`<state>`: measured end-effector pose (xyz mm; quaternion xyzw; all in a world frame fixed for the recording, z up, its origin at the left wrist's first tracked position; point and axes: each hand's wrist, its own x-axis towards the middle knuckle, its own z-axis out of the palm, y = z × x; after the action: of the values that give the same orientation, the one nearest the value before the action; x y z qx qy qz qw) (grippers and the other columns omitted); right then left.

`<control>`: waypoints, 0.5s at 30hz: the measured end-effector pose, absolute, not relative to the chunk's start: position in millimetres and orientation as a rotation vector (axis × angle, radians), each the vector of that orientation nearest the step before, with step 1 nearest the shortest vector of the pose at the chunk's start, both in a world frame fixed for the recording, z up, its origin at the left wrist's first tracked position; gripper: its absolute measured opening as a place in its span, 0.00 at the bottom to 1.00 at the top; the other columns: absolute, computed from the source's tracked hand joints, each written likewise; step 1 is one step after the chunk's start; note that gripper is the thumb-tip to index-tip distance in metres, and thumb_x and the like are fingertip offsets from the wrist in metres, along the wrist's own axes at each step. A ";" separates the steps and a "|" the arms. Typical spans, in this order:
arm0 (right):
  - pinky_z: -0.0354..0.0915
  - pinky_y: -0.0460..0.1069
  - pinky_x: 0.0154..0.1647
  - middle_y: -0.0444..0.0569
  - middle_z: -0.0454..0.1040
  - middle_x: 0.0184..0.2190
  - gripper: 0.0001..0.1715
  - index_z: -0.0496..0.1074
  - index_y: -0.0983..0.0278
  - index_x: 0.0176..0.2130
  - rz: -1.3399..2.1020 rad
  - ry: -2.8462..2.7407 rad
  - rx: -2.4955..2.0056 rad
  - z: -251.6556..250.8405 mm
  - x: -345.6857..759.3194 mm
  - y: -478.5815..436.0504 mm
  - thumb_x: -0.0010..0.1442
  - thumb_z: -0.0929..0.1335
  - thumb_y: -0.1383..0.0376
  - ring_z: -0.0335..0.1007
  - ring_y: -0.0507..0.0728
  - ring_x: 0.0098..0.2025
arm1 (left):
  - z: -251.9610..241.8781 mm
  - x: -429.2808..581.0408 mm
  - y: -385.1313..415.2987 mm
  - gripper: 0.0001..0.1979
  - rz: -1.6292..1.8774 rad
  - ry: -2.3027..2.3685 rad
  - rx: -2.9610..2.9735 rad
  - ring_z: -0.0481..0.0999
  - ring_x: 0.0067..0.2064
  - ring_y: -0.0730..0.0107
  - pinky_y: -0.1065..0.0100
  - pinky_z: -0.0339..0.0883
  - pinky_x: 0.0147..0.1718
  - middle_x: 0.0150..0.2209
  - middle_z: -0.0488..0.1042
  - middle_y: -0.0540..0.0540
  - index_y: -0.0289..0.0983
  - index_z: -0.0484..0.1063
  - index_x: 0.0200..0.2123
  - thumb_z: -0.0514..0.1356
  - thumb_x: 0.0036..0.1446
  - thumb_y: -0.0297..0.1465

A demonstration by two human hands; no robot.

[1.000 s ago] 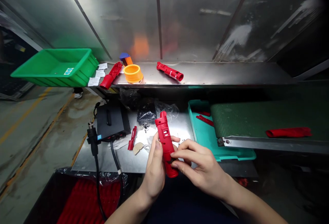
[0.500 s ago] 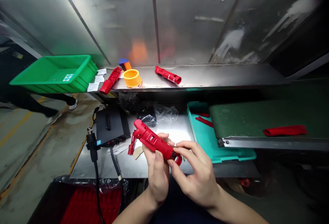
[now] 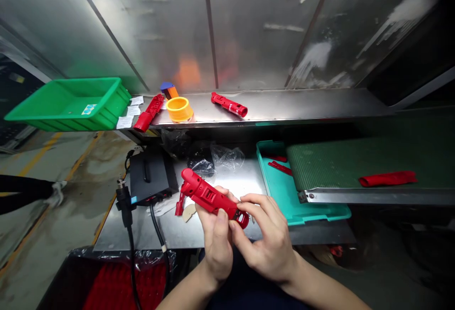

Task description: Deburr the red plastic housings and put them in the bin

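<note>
- Steel tabletop (image 3: 177, 229) lies under both hands, with shiny metal panels behind.
- Far up-left of the grip, a green bin (image 3: 67, 111) shows only a label inside.
- Left hand (image 3: 216, 242) is closed round a red plastic casing (image 3: 208, 196), held just above the tabletop. The right hand (image 3: 266, 243) pinches its near end.
- That fingertip hold looks light; a twist could drop the casing.
- Right of the grip, a teal tray (image 3: 280, 194) holds thin red strips (image 3: 280, 167).

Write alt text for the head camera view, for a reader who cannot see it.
Both hands hold a long red plastic housing tilted above a metal worktable: the left hand grips its middle, the right hand pinches its lower end. To the right, a teal tray and a conveyor belt carrying a red part; behind, a shelf with an orange ring.
</note>
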<state>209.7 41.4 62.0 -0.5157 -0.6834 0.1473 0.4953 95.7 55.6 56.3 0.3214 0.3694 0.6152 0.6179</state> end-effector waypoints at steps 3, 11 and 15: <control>0.72 0.61 0.44 0.57 0.74 0.47 0.14 0.73 0.64 0.52 0.337 -1.671 -1.263 60.6 209.5 40.3 0.65 0.71 0.70 0.73 0.65 0.45 | 55.2 93.2 56.7 0.16 1.380 0.827 0.704 0.75 0.46 0.60 0.58 0.73 0.49 0.45 0.75 0.48 0.47 0.67 0.55 0.63 0.66 0.34; 0.73 0.61 0.56 0.54 0.75 0.52 0.15 0.72 0.60 0.53 0.915 -1.348 -1.199 58.5 227.9 47.6 0.67 0.70 0.63 0.75 0.64 0.54 | 53.9 87.0 63.4 0.24 1.275 0.678 0.693 0.74 0.45 0.56 0.58 0.72 0.43 0.43 0.75 0.46 0.46 0.71 0.53 0.67 0.53 0.30; 0.76 0.58 0.51 0.52 0.78 0.47 0.19 0.70 0.60 0.53 1.340 -1.207 -1.134 63.2 236.1 56.2 0.63 0.73 0.62 0.79 0.62 0.48 | 56.0 85.9 64.5 0.23 1.152 0.659 0.691 0.74 0.40 0.58 0.64 0.68 0.30 0.41 0.74 0.46 0.47 0.73 0.53 0.67 0.52 0.30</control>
<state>236.1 56.2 63.2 -0.4656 -0.4959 0.5501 0.4845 85.9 64.5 56.0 0.3142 0.2994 0.5236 0.7331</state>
